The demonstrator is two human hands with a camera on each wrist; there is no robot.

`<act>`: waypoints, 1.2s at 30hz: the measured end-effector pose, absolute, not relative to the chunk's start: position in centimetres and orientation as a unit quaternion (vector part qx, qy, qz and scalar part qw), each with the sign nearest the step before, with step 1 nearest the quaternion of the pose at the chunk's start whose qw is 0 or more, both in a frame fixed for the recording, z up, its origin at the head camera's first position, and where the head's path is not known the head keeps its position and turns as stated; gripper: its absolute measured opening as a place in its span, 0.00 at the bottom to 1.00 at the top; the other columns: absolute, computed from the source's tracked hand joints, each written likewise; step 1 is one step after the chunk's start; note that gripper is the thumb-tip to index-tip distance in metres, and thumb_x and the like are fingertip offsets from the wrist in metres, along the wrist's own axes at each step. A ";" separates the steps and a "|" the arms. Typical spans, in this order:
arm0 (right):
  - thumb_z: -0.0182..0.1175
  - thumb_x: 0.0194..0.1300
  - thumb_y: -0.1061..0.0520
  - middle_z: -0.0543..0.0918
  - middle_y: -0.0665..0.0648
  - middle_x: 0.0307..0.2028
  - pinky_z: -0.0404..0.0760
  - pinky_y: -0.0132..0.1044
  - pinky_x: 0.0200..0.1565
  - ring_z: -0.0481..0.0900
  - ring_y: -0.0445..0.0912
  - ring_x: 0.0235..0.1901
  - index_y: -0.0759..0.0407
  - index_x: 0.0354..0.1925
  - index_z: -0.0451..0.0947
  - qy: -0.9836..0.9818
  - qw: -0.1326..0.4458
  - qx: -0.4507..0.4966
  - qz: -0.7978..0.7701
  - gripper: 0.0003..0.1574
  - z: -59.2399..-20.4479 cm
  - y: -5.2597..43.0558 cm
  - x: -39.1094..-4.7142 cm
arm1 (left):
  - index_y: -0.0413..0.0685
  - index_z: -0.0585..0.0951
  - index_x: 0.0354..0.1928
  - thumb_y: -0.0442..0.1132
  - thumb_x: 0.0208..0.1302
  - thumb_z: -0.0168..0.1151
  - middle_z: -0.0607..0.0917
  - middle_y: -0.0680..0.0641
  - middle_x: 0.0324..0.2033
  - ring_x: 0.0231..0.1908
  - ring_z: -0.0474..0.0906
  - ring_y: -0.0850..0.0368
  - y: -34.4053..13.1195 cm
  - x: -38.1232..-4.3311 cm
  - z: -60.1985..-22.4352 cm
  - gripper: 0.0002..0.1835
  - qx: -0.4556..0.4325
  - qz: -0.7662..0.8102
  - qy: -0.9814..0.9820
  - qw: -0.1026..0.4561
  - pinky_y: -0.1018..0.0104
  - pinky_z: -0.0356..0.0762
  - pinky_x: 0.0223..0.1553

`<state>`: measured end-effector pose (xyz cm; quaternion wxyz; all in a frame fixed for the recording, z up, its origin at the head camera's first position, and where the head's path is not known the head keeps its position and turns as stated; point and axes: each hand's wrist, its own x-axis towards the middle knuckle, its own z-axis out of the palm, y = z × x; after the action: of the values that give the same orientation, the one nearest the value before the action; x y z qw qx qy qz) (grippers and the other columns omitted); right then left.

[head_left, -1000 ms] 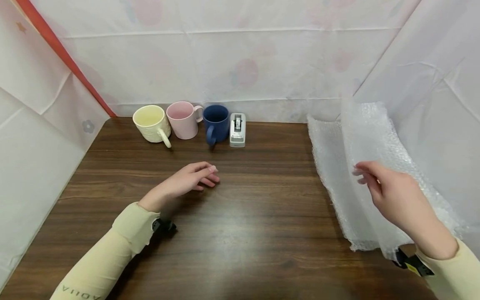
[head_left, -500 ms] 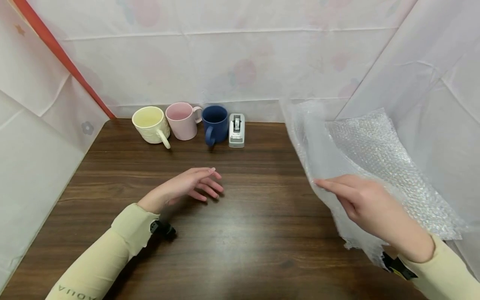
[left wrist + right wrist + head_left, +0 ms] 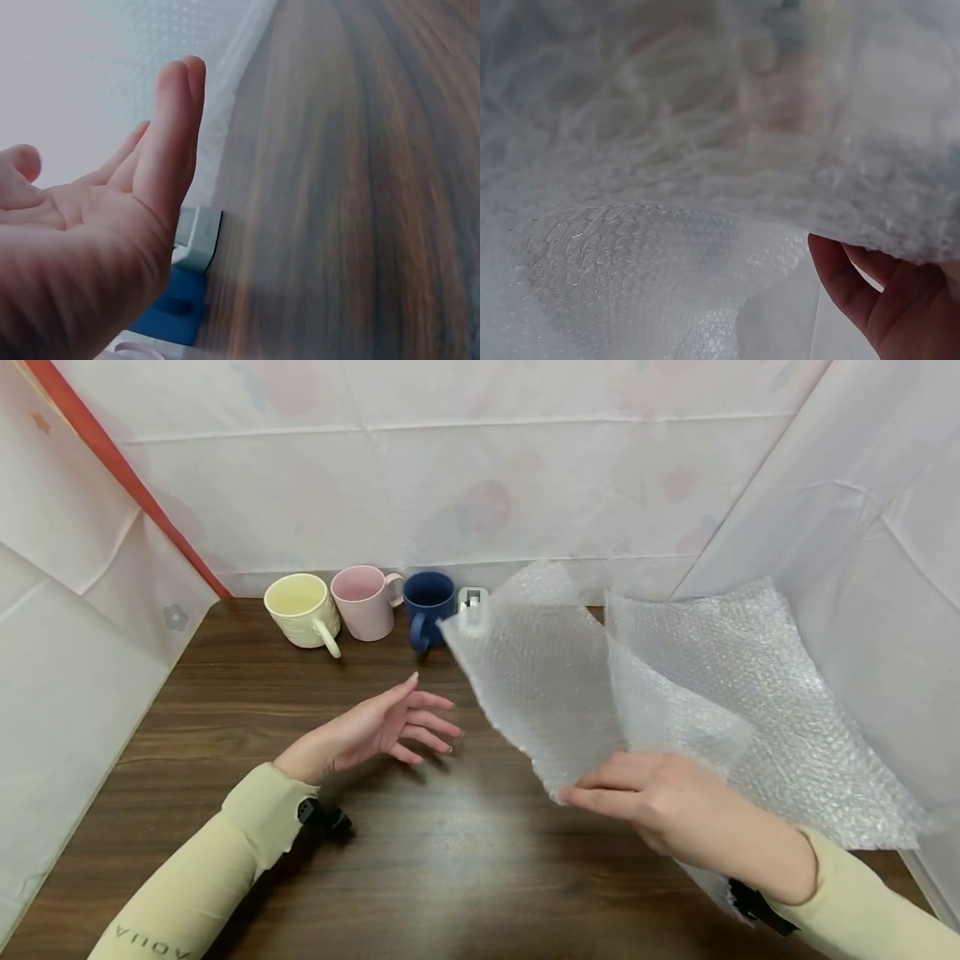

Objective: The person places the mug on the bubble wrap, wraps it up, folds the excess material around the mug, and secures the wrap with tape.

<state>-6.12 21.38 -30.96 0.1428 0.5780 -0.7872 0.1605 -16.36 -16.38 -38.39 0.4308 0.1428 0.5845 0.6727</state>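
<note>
My right hand (image 3: 667, 797) pinches the near edge of a clear sheet of bubble wrap (image 3: 547, 677), which hangs tilted over the table and partly covers the tape dispenser (image 3: 472, 600). In the right wrist view the fingers (image 3: 844, 289) grip that edge from below. To its right lies more bubble wrap (image 3: 795, 710). My left hand (image 3: 382, 727) hovers over the middle of the table, its fingers spread and relaxed, holding nothing. Part of the blue mug (image 3: 176, 307) shows beyond it in the left wrist view.
A yellow mug (image 3: 303, 610), a pink mug (image 3: 365, 602) and a blue mug (image 3: 430, 602) stand in a row at the back of the dark wooden table (image 3: 420, 877). White patterned cloth (image 3: 480, 468) hangs behind and at both sides.
My right hand has moved left and nearer, drawing the bubble wrap sheet off the rest and across the table. My left hand has spread its fingers and turned its thumb up.
</note>
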 end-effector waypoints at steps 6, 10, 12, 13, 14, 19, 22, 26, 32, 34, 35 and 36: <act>0.55 0.55 0.72 0.83 0.45 0.45 0.79 0.31 0.49 0.80 0.40 0.44 0.51 0.57 0.82 -0.768 0.089 0.617 0.146 0.33 -31.7 20.3 -5.4 | 0.40 0.55 0.75 0.69 0.74 0.23 0.78 0.35 0.59 0.56 0.79 0.40 -16.5 -16.2 -38.2 0.44 0.140 0.730 0.505 0.438 0.51 0.83 0.43; 0.61 0.53 0.71 0.83 0.44 0.44 0.78 0.29 0.49 0.79 0.39 0.43 0.50 0.56 0.82 -0.759 0.070 0.631 0.141 0.33 -32.4 19.9 -5.2 | 0.39 0.54 0.75 0.63 0.78 0.33 0.79 0.34 0.59 0.54 0.81 0.41 -16.6 -16.0 -38.3 0.39 0.127 0.724 0.519 0.436 0.52 0.83 0.43; 0.63 0.54 0.69 0.83 0.44 0.44 0.78 0.28 0.49 0.79 0.39 0.42 0.50 0.57 0.82 -0.756 0.069 0.636 0.140 0.32 -32.7 19.8 -5.1 | 0.39 0.53 0.75 0.55 0.80 0.40 0.79 0.34 0.58 0.52 0.81 0.40 -16.6 -15.9 -38.5 0.34 0.123 0.715 0.534 0.434 0.53 0.83 0.44; 0.62 0.55 0.69 0.83 0.43 0.44 0.78 0.28 0.49 0.79 0.38 0.42 0.50 0.56 0.82 -0.757 0.066 0.635 0.141 0.31 -32.8 19.8 -5.1 | 0.39 0.53 0.75 0.50 0.80 0.44 0.79 0.33 0.58 0.52 0.82 0.40 -16.6 -15.8 -38.6 0.32 0.120 0.713 0.539 0.432 0.53 0.83 0.44; 0.63 0.55 0.69 0.83 0.43 0.43 0.78 0.28 0.49 0.80 0.39 0.42 0.49 0.56 0.82 -0.755 0.067 0.637 0.141 0.31 -32.9 19.8 -5.1 | 0.40 0.53 0.75 0.45 0.79 0.47 0.79 0.33 0.58 0.51 0.82 0.40 -16.7 -15.7 -38.7 0.31 0.120 0.711 0.544 0.430 0.53 0.83 0.44; 0.60 0.62 0.65 0.82 0.42 0.43 0.77 0.28 0.49 0.80 0.37 0.43 0.49 0.54 0.83 -0.759 0.052 0.630 0.156 0.23 -33.0 19.9 -5.0 | 0.41 0.51 0.76 0.34 0.75 0.51 0.79 0.33 0.59 0.50 0.82 0.36 -16.7 -15.3 -38.9 0.33 0.132 0.718 0.535 0.424 0.46 0.79 0.51; 0.58 0.68 0.63 0.82 0.42 0.44 0.77 0.28 0.50 0.80 0.37 0.45 0.49 0.54 0.83 -0.758 0.035 0.628 0.176 0.20 -32.9 20.2 -5.0 | 0.42 0.52 0.76 0.33 0.74 0.51 0.78 0.32 0.60 0.50 0.82 0.36 -17.0 -14.9 -39.1 0.33 0.144 0.732 0.518 0.418 0.45 0.78 0.52; 0.53 0.75 0.58 0.82 0.43 0.47 0.77 0.29 0.52 0.80 0.36 0.47 0.51 0.56 0.81 -0.759 0.021 0.618 0.205 0.16 -32.4 20.8 -4.9 | 0.41 0.54 0.75 0.30 0.74 0.49 0.77 0.32 0.60 0.49 0.83 0.38 -17.6 -14.5 -39.6 0.31 0.168 0.751 0.496 0.402 0.47 0.78 0.52; 0.52 0.77 0.54 0.83 0.46 0.48 0.78 0.30 0.51 0.81 0.38 0.47 0.54 0.53 0.82 -0.769 0.054 0.586 0.251 0.15 -31.6 22.1 -5.2 | 0.42 0.56 0.75 0.27 0.75 0.45 0.76 0.33 0.62 0.49 0.83 0.41 -18.6 -13.9 -40.0 0.28 0.196 0.765 0.486 0.375 0.52 0.79 0.52; 0.52 0.77 0.53 0.84 0.48 0.47 0.78 0.29 0.50 0.82 0.40 0.45 0.56 0.52 0.83 -0.773 0.083 0.570 0.267 0.16 -31.5 22.9 -5.5 | 0.43 0.57 0.74 0.27 0.75 0.44 0.76 0.34 0.62 0.49 0.83 0.42 -18.9 -13.7 -40.0 0.28 0.203 0.765 0.489 0.366 0.55 0.81 0.49; 0.51 0.78 0.53 0.85 0.50 0.46 0.78 0.28 0.49 0.82 0.41 0.43 0.58 0.51 0.83 -0.777 0.100 0.558 0.274 0.17 -31.4 23.4 -5.7 | 0.43 0.57 0.74 0.27 0.75 0.44 0.76 0.34 0.62 0.49 0.83 0.42 -19.1 -13.5 -39.9 0.28 0.205 0.766 0.490 0.363 0.57 0.82 0.47; 0.50 0.78 0.52 0.85 0.51 0.45 0.77 0.27 0.50 0.83 0.42 0.42 0.60 0.50 0.83 -0.783 0.119 0.544 0.278 0.19 -31.4 23.9 -6.0 | 0.43 0.57 0.74 0.27 0.75 0.44 0.75 0.34 0.63 0.49 0.83 0.43 -19.3 -13.4 -39.9 0.28 0.208 0.767 0.490 0.359 0.59 0.83 0.45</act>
<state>-6.02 23.89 -31.41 0.1194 0.5441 -0.7826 0.2779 -13.41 -19.26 -39.87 0.3587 0.2079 0.4905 0.7665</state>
